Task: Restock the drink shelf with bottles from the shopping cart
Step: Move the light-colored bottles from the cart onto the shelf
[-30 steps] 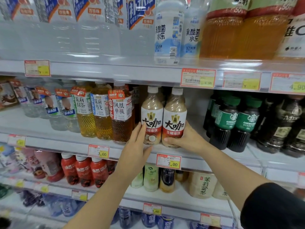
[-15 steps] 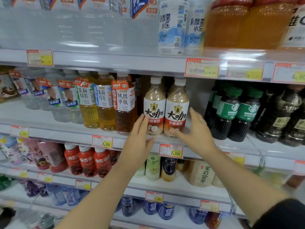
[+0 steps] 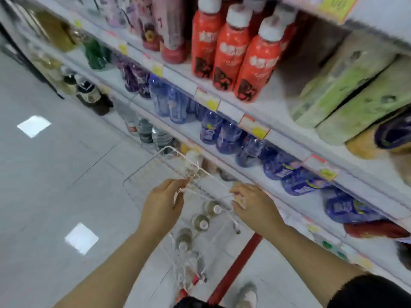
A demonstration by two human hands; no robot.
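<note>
Smeared all over by motion, past reading anywhere.
Cannot read labels on the red bottles (image 3: 255, 63), blue bottles (image 3: 211, 130) or tags (image 3: 206, 98). Cannot name the green packs (image 3: 355, 90), cropped at the right edge, nor the dark shapes (image 3: 95, 101) far left. Shows the 3 clearest cart bottles (image 3: 201, 223) only from above, caps up, labels hidden; cannot count the rest lower down behind blurred wire. Cannot tell whether the left hand (image 3: 162, 207) and right hand (image 3: 255, 207) grip the cart (image 3: 165, 147) rim or merely touch it. Hides part of that rim behind both hands. Crops both forearms, the sleeve (image 3: 373, 292) and the shoe (image 3: 246, 294) at the bottom edge.
</note>
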